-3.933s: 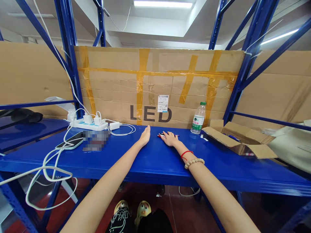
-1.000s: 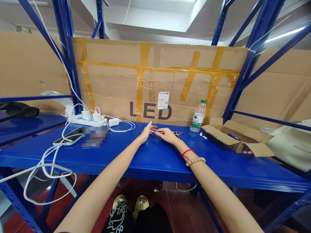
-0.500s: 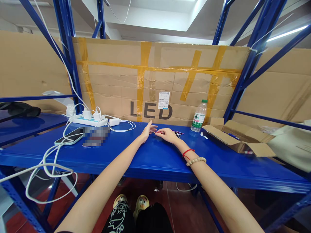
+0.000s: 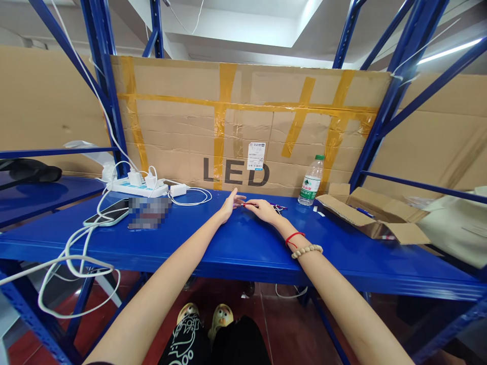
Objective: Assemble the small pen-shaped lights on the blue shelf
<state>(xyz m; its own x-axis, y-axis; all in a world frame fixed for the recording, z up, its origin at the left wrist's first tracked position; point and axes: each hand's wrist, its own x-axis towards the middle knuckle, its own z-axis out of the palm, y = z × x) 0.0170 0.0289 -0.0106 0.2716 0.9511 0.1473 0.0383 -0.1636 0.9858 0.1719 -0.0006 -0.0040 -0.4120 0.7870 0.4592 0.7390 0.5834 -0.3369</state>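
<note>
My right hand (image 4: pixel 262 211) is closed, its thumb and fingers pinching a thin red pen-like thing (image 4: pixel 249 205) just above the blue tabletop (image 4: pixel 243 243). The thing's left end points at my left hand (image 4: pixel 229 208), which is held on edge with its thumb up and fingers stretched out. Whether that end touches my left fingers I cannot tell. Behind my right hand lie a slim purple-blue thing (image 4: pixel 281 207) and some thin white cord, partly hidden by the hand. A red string and a beaded bracelet circle my right wrist.
A water bottle (image 4: pixel 311 181) stands at the back right, beside an open cardboard box (image 4: pixel 375 215) with a blue pen inside. On the left are a power strip (image 4: pixel 139 187) with chargers, a phone (image 4: pixel 108 213) and looping white cables. A tall cardboard sheet (image 4: pixel 178 126) closes the back.
The thin red thing has shifted slightly left towards my left hand. Both hands otherwise stay nearly where they were, and the view has moved only a little.
</note>
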